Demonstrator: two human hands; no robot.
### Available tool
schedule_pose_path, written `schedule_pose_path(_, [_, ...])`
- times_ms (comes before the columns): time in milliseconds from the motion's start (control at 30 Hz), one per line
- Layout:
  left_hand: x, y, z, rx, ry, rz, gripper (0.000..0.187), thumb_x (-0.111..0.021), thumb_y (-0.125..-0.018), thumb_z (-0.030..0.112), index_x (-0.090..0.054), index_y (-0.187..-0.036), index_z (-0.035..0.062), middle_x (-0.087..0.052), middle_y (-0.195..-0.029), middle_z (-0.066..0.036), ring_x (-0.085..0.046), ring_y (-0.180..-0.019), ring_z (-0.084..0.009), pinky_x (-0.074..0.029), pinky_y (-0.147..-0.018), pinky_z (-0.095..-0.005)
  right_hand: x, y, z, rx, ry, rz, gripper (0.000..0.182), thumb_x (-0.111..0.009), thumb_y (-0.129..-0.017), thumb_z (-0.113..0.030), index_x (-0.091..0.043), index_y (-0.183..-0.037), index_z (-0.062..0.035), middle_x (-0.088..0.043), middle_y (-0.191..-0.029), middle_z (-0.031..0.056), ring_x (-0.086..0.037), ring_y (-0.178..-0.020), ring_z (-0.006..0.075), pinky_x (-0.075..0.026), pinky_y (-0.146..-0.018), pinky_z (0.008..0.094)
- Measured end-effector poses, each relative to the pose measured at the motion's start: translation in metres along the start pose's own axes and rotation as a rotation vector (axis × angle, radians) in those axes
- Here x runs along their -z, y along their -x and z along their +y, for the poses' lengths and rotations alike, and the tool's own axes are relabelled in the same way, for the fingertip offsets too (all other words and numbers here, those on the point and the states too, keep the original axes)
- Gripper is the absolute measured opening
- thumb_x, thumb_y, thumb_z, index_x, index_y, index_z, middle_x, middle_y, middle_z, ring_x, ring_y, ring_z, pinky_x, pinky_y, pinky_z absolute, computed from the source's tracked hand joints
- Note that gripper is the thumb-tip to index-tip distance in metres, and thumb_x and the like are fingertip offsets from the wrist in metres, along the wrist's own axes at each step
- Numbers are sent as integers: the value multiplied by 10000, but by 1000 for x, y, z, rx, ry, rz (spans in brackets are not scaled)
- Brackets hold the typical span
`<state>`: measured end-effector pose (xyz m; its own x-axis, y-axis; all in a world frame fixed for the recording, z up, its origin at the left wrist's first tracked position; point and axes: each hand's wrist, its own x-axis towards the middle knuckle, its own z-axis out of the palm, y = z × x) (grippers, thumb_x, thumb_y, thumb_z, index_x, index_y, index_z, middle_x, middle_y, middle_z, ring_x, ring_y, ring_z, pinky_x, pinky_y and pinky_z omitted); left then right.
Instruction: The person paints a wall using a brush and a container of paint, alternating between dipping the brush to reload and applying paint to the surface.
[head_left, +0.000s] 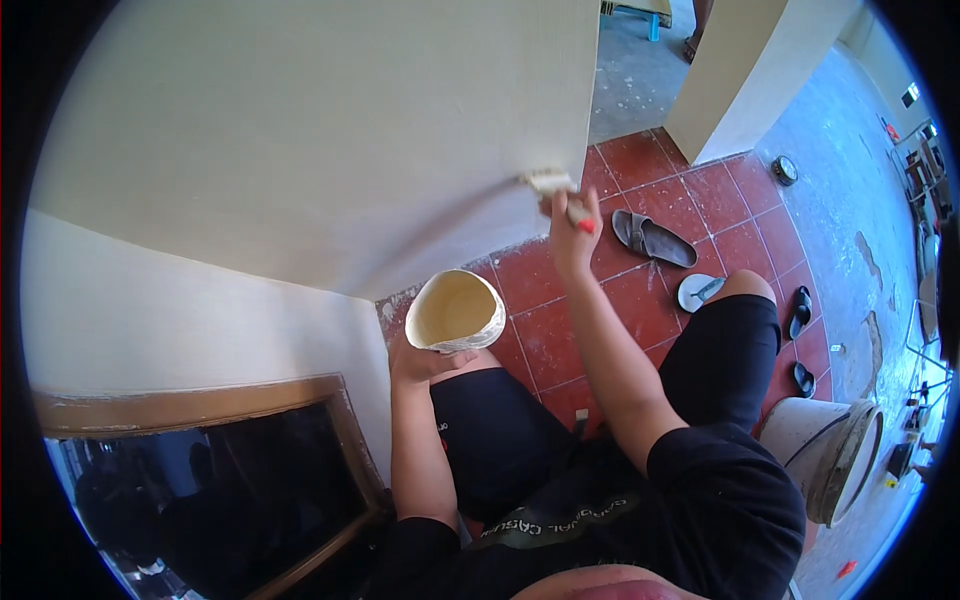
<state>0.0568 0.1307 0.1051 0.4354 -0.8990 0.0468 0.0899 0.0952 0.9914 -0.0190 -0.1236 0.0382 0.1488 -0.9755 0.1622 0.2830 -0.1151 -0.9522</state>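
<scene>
My right hand (574,228) is closed round the handle of a paintbrush (550,182), whose red handle end shows below the fingers. Pale bristles point left, at the lower part of the cream wall (330,130), close to its right edge. Whether they touch the wall is hard to tell. Down and to the left, my left hand (428,362) grips a paint container (457,312) from below, its wide mouth facing up. Cream-coloured paint coats the inside, and part of the hand is hidden behind the container.
Red tiles (550,345) cover the floor. A brown sandal (654,240), a white slipper (699,292) and dark slippers (800,312) lie on the right. A white bucket (812,455) stands lower right, a pillar (735,85) at top, a wood-framed dark pane (230,495) lower left.
</scene>
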Motion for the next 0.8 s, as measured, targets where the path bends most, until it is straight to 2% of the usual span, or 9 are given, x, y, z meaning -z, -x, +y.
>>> schedule_pose_path(133, [-12,-7,10,8,15,-10,754,-829,-584,94,-496,-1258,37,-600,-1127,-48,-565,-1034,-161,-471,-875,-331,-16,-33,-88,61,-189,5,140,-557,-908,-63,-447,-891,21,-630,-823,177,-683,-714,233,-585,-632,324])
schedule_pose_path(233, [-13,-7,11,-1,32,-32,758,-828,-589,95,-489,-1264,35,-597,-1131,-51,-566,-1038,-164,-469,-879,-333,-12,-38,-111,341,-373,-42,135,-521,-924,-49,-406,-932,19,-601,-880,207,-680,-731,291,-601,-642,374])
schedule_pose_path(367, [-8,-9,2,-11,-3,-33,782,-852,-585,128,-482,-1266,31,-595,-1140,-60,-569,-1048,-168,-472,-880,-336,2,-41,-60,380,-176,-59,143,-556,-904,-41,-430,-937,18,-603,-877,183,-675,-731,246,-591,-646,351])
schedule_pose_path(500, [-7,-8,1,59,40,-61,804,-880,-585,176,-479,-1265,22,-597,-1142,-68,-589,-1015,-165,-492,-843,-330,43,-12,49,160,76,-42,106,-634,-854,-59,-542,-848,-8,-671,-708,121,-674,-670,154,-504,-569,269])
schedule_pose_path(567, [-13,-7,8,79,48,-54,804,-880,-588,170,-478,-1268,22,-597,-1144,-66,-588,-1018,-164,-491,-848,-330,60,9,74,2,333,-31,114,-628,-858,-84,-552,-833,-3,-670,-701,107,-654,-636,136,-502,-563,271])
schedule_pose_path(600, [-17,-8,12,102,69,-60,803,-881,-591,164,-478,-1271,21,-596,-1145,-65,-586,-1020,-162,-491,-852,-331,65,16,83,0,324,-33,114,-628,-858,-84,-552,-833,-3,-670,-701,107,-654,-636,136,-502,-563,271])
schedule_pose_path(667, [-19,-15,11,124,80,-70,803,-881,-594,158,-477,-1274,20,-595,-1147,-63,-585,-1023,-161,-490,-857,-332,68,20,97,-104,138,-1,114,-618,-862,-94,-552,-845,-2,-670,-695,97,-638,-617,125,-501,-560,270])
schedule_pose_path(733, [-21,-12,3,35,33,-46,825,-879,-584,149,-470,-1289,23,-592,-1159,-61,-567,-1061,-166,-472,-898,-344,54,11,60,28,138,51,113,-619,-863,-89,-543,-849,-7,-663,-688,95,-637,-624,119,-500,-573,259])
schedule_pose_path(800, [-19,-16,1,89,29,-80,848,-879,-573,152,-463,-1301,25,-587,-1186,-70,-553,-1104,-179,-453,-932,-353,38,-6,20,205,10,75,123,-622,-867,-74,-523,-895,-6,-658,-715,105,-653,-666,131,-508,-595,257])
